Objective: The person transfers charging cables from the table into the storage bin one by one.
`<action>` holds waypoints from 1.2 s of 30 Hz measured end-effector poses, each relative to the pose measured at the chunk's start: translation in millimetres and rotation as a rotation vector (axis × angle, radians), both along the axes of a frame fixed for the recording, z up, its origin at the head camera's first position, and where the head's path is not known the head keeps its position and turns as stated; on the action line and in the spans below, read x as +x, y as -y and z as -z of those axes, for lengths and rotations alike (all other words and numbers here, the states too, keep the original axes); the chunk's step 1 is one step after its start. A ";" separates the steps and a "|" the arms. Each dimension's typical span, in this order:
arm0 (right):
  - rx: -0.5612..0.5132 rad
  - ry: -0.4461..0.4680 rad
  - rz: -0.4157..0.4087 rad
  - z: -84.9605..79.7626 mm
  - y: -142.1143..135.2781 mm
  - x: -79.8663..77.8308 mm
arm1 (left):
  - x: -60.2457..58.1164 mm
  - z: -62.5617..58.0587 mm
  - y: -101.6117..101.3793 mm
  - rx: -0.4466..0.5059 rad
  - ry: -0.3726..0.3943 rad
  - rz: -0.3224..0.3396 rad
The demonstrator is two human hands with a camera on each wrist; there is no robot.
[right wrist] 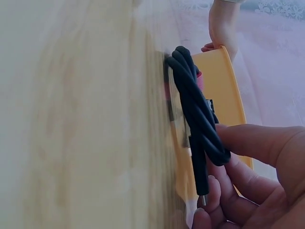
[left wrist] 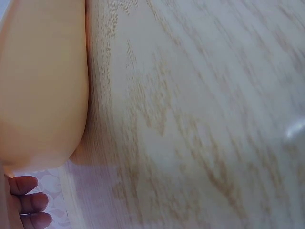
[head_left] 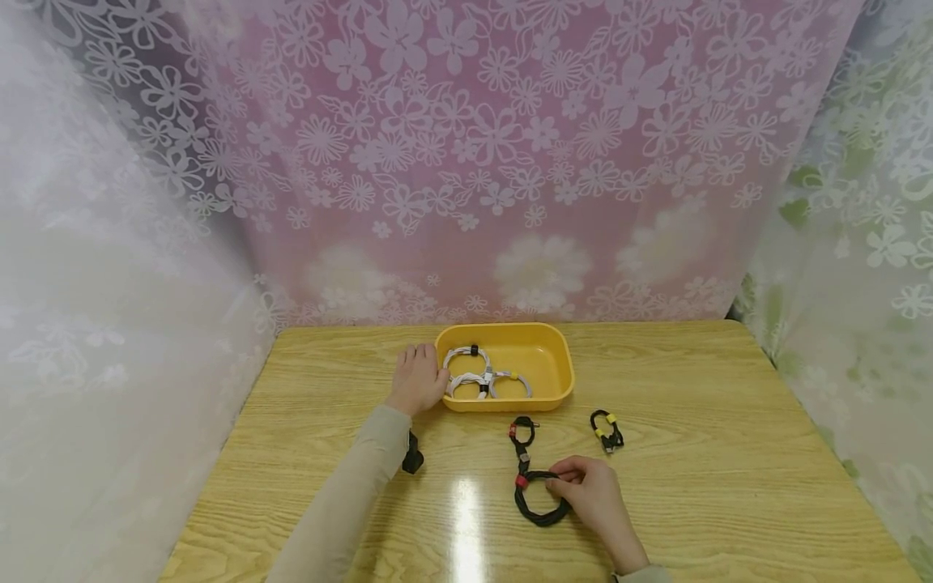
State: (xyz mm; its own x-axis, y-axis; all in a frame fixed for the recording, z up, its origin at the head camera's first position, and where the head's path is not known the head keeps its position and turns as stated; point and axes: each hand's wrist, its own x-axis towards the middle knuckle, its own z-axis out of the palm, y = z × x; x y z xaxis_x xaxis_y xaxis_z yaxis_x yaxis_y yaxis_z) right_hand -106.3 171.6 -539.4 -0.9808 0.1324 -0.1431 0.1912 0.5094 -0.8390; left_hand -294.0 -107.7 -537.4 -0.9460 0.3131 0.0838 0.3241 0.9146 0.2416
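Note:
My right hand [head_left: 594, 494] pinches the right side of a coiled black cable [head_left: 539, 524] between thumb and fingers. A red tie binds the coil, and in the right wrist view its plug end hangs beside the fingers. My left hand [head_left: 419, 379] grips the left rim of a yellow plastic bin [head_left: 543, 403], its fingertips [left wrist: 34, 202] showing past the bin's wall in the left wrist view. Inside the bin lie two white coiled cables [head_left: 466, 351] and a grey one [head_left: 530, 387] with a yellow tie.
A small black coiled cable [head_left: 532, 433] with a red tie lies between the bin and the held coil. Right of it is a short black cable [head_left: 615, 441] with yellow ties. Another black item [head_left: 413, 459] sits partly behind the left sleeve. Patterned curtains [head_left: 466, 202] enclose the wooden table [head_left: 692, 389].

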 end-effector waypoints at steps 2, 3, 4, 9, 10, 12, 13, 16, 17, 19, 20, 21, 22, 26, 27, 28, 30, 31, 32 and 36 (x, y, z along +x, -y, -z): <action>-0.006 0.002 -0.001 -0.1 -0.5 0.0 | -0.1 0.2 0.1 -0.001 0.000 0.000; -0.008 0.004 -0.001 0.1 -0.8 -0.1 | -0.3 0.4 0.1 -0.002 0.000 0.000; -0.008 0.008 -0.001 0.4 -1.2 -0.1 | -0.3 0.5 0.1 -0.004 0.002 0.000; -0.015 0.022 0.001 0.7 -2.9 -0.3 | 1.0 -1.2 -0.2 0.005 0.011 -0.003; -0.017 0.025 0.002 0.3 -3.3 -0.2 | 1.3 -1.6 -0.3 0.009 0.013 -0.004; -0.019 0.031 0.004 -1.4 -3.8 0.1 | 1.8 -2.3 -0.3 0.015 0.014 -0.004; -0.021 0.032 0.005 -2.4 -4.2 0.2 | 1.8 -2.4 -0.3 0.015 0.014 -0.004; -0.027 0.038 0.013 -5.6 -5.2 0.4 | 2.2 -2.4 -0.1 0.012 0.010 -0.002; -0.027 0.037 0.013 -6.5 -5.5 0.3 | 2.4 -2.4 -0.1 0.012 0.007 -0.001; -0.027 0.035 0.015 -8.0 -6.5 0.3 | 2.7 -2.3 -0.1 0.011 0.003 0.000; -0.026 0.036 0.016 -8.8 -7.0 0.4 | 2.8 -2.3 0.0 0.012 0.001 0.001; -0.023 0.036 0.015 -9.4 -7.5 0.5 | 2.8 -1.9 0.0 0.012 -0.001 0.002; -0.021 0.035 0.014 -10.1 -8.1 0.6 | 2.6 -1.8 0.1 0.014 -0.003 0.003; -0.013 0.031 0.013 -12.0 -10.3 0.5 | 1.6 -0.6 0.6 0.010 -0.004 0.007; -0.011 0.026 0.013 -12.3 -10.7 0.2 | 1.4 -0.3 0.7 0.008 -0.003 0.008; -0.012 0.024 0.014 -12.7 -11.0 -0.1 | 1.2 -0.2 0.8 0.006 -0.002 0.008; -0.014 0.018 0.016 -13.5 -11.3 -1.0 | 0.8 0.1 0.9 0.004 -0.001 0.009; -0.015 0.016 0.017 -14.1 -11.4 -1.5 | 0.7 0.1 0.9 0.004 -0.001 0.010; -0.016 0.014 0.019 -14.7 -11.4 -2.0 | 0.7 0.1 0.9 0.003 -0.002 0.010; -0.014 0.000 0.018 -18.3 -11.2 -4.5 | 1.2 -0.6 0.7 0.001 -0.007 0.012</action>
